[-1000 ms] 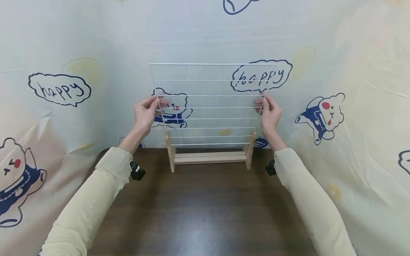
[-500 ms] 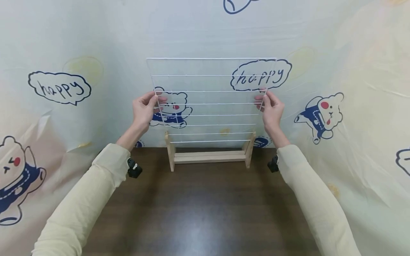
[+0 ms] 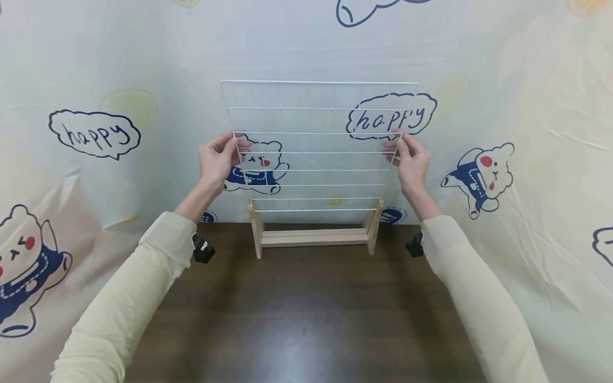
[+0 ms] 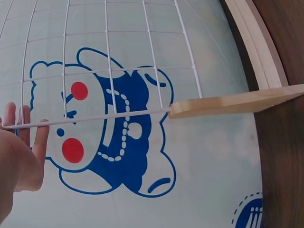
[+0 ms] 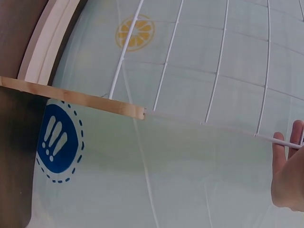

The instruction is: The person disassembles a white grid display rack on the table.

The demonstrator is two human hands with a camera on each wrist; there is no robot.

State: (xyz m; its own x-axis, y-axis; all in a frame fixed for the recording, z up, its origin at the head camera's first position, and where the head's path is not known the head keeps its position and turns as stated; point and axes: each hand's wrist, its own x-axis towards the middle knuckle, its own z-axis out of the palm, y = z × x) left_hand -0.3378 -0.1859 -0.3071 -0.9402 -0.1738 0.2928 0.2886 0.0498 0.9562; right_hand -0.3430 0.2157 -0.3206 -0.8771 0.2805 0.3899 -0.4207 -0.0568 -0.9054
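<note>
A white wire grid panel stands upright, its lower end between the two side pieces of a wooden stand. My left hand pinches the panel's left edge wire about midway up, thumb in front and fingers behind. On the opposite edge, my right hand pinches the wire at about the same height. In the left wrist view the edge wire meets the tip of a wooden side piece. The right wrist view shows the other side piece against the grid's lower corner.
The stand sits near the back of a dark brown table. Behind it hangs a pale cloth printed with bears and "happy" bubbles, which also covers both sides. Small black devices are strapped at both wrists.
The panel's top edge has risen in the head view and its lowest bar sits slightly higher. Both hands have moved up a little with it, the right one also slightly outward.
</note>
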